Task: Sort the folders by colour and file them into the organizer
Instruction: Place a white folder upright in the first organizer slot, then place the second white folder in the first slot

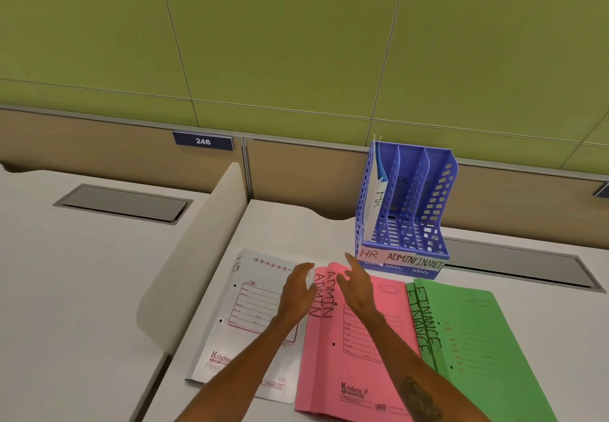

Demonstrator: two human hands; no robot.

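Observation:
Three groups of folders lie side by side on the desk: a white folder (250, 309) on the left, pink folders marked ADMIN (349, 365) in the middle, green folders marked FINANCE (478, 339) on the right. Behind them stands a blue organizer (438, 204) with slots labelled HR, ADMIN and FINANCE; a white folder (375, 201) stands in its left HR slot. My left hand (296, 290) hovers over the white folder's right edge with fingers relaxed. My right hand (357, 285) is over the top of the pink folders, fingers straight, holding nothing.
A white curved divider (197, 257) rises left of the folders, with another desk beyond it. A grey cable hatch (514, 266) lies right of the organizer. A brown partition with a blue plate reading 246 (203, 141) runs along the back.

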